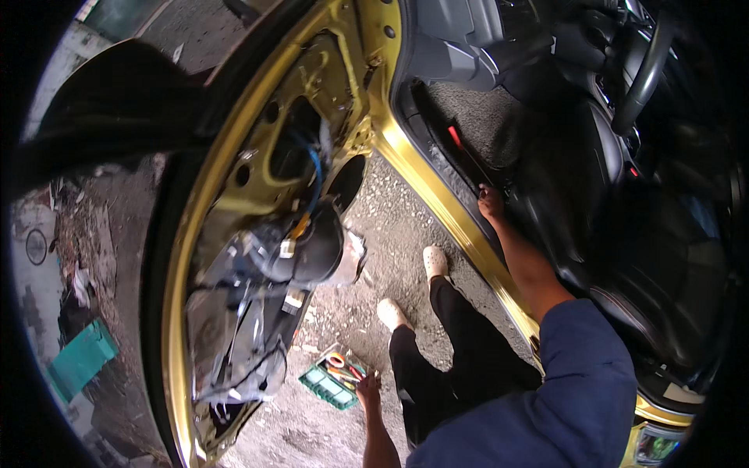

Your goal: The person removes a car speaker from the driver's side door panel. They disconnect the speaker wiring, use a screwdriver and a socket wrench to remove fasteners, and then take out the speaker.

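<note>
The left hand (369, 386), its grip unclear, is at the right edge of a green tool tray (328, 392), while the right hand (490, 204) is closed on a red-ended rod (456, 136) beside the black seat (562, 179).

Gap over gravel (390, 204) between door (265, 200) and sill (438, 193); legs (451, 313) intrude; seat (555, 187) side apparently tight

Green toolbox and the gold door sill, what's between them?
In the head view, the person's pale clogs and black trouser legs, on rough ground, lie between the green toolbox and gold door sill.
</note>
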Available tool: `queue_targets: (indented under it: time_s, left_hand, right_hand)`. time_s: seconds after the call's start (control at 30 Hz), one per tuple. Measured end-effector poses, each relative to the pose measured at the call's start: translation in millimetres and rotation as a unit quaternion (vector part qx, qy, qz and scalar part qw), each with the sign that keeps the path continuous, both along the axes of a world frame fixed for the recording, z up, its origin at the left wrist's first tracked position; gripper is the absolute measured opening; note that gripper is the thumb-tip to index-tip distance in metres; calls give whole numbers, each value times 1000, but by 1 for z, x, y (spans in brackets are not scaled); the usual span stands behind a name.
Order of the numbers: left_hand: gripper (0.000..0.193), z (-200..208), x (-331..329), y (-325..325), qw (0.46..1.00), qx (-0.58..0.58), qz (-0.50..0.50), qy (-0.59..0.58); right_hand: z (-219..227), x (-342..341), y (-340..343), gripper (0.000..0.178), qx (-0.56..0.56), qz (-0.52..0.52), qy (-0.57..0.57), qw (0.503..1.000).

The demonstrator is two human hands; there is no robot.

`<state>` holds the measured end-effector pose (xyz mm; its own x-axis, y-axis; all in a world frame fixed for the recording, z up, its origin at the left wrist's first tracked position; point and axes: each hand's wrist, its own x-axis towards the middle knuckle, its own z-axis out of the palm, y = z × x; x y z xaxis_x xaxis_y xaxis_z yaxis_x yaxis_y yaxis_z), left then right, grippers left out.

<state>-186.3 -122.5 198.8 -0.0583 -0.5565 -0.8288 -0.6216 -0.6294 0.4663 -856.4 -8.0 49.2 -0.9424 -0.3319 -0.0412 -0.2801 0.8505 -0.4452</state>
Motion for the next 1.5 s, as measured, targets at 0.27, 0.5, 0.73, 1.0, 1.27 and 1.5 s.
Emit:
queue_targets:
  time_s: [0.27,0.5,0.73,1.0,1.27,1.5]
  left_hand:
    - [25,-5,38,72,977,140,-3,-160]
    - [31,-3,-12,69,989,114,-69,-68]
    - [29,21,-98,22,990,34,-131,-30]
    - [30,59,-153,2,997,32,-75,6]
    - [29,53,-167,-48,980,-75,-181,46]
    - [25,38,-203,-99,934,-222,-273,59]
  right_hand:
    - [-132,-97,30,30,154,61,25,986]
    - [-123,-109,44,23,126,225,282,924]
    - [-30,-82,4,15,-213,-39,-277,936]
    - [169,-28,8,15,-386,-56,-602,696]
    - [259,-60,16,22,-233,-13,-717,657]
    - [258,-104,-21,22,-95,35,-690,716]
